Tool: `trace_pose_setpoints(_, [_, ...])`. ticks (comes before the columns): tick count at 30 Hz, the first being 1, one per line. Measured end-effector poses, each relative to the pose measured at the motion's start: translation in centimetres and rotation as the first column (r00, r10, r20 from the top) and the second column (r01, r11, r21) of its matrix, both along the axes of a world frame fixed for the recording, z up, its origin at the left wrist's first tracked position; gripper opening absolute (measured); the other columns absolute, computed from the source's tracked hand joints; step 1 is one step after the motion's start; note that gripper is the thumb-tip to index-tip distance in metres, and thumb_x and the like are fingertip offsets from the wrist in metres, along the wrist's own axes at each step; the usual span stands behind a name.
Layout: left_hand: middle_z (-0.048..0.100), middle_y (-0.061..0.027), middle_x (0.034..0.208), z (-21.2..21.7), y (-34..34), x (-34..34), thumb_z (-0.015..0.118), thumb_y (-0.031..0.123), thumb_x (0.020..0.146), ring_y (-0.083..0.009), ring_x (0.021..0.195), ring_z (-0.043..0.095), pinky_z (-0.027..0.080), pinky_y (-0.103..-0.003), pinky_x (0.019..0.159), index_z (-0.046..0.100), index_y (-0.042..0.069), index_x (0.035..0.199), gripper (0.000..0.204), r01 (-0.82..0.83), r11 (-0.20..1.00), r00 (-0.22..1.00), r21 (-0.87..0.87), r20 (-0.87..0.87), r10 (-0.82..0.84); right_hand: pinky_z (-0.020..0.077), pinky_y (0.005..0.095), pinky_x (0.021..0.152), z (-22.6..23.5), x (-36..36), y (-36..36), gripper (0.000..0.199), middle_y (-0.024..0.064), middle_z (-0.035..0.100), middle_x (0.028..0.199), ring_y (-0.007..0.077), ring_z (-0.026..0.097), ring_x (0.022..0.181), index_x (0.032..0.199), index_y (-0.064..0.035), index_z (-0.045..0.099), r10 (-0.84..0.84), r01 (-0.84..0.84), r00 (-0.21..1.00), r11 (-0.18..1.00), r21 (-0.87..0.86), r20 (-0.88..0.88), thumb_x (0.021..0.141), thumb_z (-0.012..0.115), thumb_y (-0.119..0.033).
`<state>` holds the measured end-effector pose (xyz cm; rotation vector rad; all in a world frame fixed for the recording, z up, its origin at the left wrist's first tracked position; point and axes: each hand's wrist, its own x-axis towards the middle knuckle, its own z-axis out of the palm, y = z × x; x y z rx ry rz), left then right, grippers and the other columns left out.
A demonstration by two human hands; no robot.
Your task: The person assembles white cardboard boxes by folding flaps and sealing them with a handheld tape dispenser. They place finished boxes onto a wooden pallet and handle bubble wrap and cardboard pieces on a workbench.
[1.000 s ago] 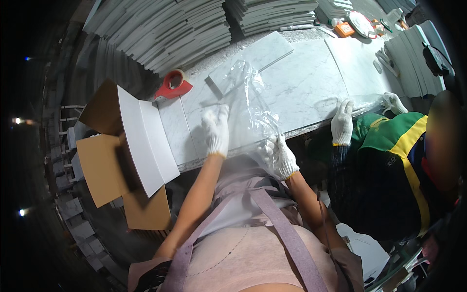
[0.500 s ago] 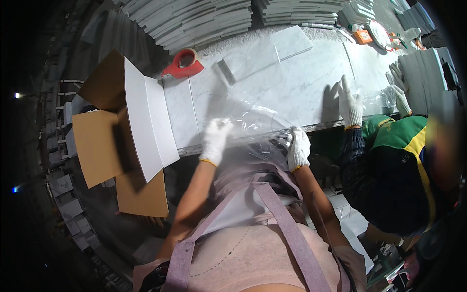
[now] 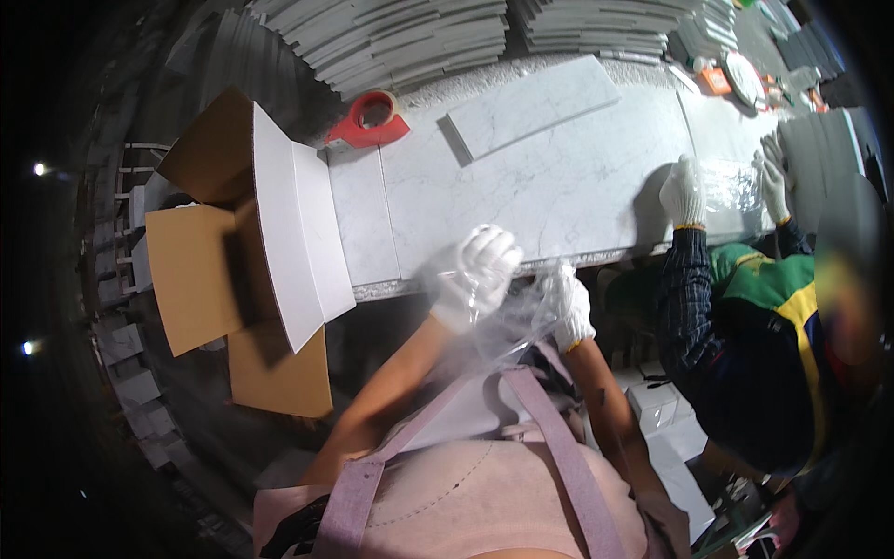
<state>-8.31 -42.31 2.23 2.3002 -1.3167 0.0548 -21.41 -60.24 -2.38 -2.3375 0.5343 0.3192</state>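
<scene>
Both my hands wear white gloves and hold a clear plastic bag (image 3: pixel 510 321) at the near edge of the marble-topped table (image 3: pixel 577 186). My left hand (image 3: pixel 477 270) grips the bag's upper left part. Just below the table edge, my right hand (image 3: pixel 570 303) pinches its right side. The bag hangs crumpled between them, off the table and in front of my chest. A white marble tile (image 3: pixel 531 107) lies flat on the far part of the table.
An open cardboard box (image 3: pixel 242 242) with a white inner flap stands at the table's left end. A red tape dispenser (image 3: pixel 368 121) lies near it. Stacks of grey tiles (image 3: pixel 410 37) line the back. A co-worker on the right presses gloved hands (image 3: pixel 684 191) on another clear bag.
The clear bag has come off the tabletop toward me; my hands drew back from the table's middle to its near edge. The co-worker's hands moved onto the table.
</scene>
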Motion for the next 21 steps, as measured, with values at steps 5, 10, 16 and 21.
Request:
trace_pose_setpoints(5, [0.064, -0.0134, 0.136, -0.2, -3.5, 3.0, 0.071, 0.026, 0.092, -0.0363, 0.130, 0.057, 0.045, -0.048, 0.110, 0.065, 0.013, 0.136, 0.047, -0.319, 0.947, 0.947, 0.047, -0.030, 0.321, 0.0574, 0.0439, 0.076, -1.6, -0.4, -1.2, 0.026, 0.0133, 0.075, 0.093, 0.0338, 0.073, 0.085, 0.112, -0.0124, 0.074, -0.237, 0.248, 0.969, 0.937, 0.247, -0.072, 0.102, 0.056, -0.029])
trace_pose_setpoints(10, [0.060, -0.0122, 0.146, 1.5, 0.9, 4.8, 0.069, 0.021, 0.088, -0.0340, 0.136, 0.054, 0.042, -0.049, 0.116, 0.057, 0.019, 0.147, 0.060, -0.214, 0.922, 0.860, 0.322, -0.386, 0.334, 0.0609, 0.0419, 0.073, 0.0, -1.2, -2.5, 0.040, 0.0140, 0.076, 0.098, 0.0322, 0.074, 0.084, 0.121, -0.0087, 0.068, 0.007, -0.009, 1.000, 0.995, 0.100, 0.025, 0.087, 0.078, -0.026])
trace_pose_setpoints(16, [0.055, -0.0135, 0.155, 8.5, 6.6, 1.2, 0.069, 0.014, 0.085, -0.0324, 0.147, 0.047, 0.038, -0.043, 0.124, 0.046, 0.018, 0.159, 0.078, 0.144, 0.874, 0.661, 0.464, -0.702, 0.265, 0.0585, 0.0389, 0.083, -0.7, -1.7, -3.1, 0.032, 0.0103, 0.076, 0.110, 0.0282, 0.074, 0.096, 0.122, -0.0077, 0.070, 0.044, -0.047, 0.997, 0.998, -0.049, -0.057, 0.097, 0.068, -0.028])
trace_pose_setpoints(21, [0.061, -0.0138, 0.149, 9.3, 6.5, -0.1, 0.074, 0.009, 0.091, -0.0261, 0.140, 0.055, 0.043, -0.039, 0.119, 0.058, 0.008, 0.149, 0.060, 0.176, 0.982, 0.196, 0.074, -0.980, 0.039, 0.0573, 0.0295, 0.080, -2.0, -2.1, -2.9, 0.026, 0.0038, 0.075, 0.109, 0.0143, 0.071, 0.094, 0.122, -0.0044, 0.072, -0.516, 0.519, 0.830, 0.572, 0.635, -0.213, 0.105, 0.066, -0.024])
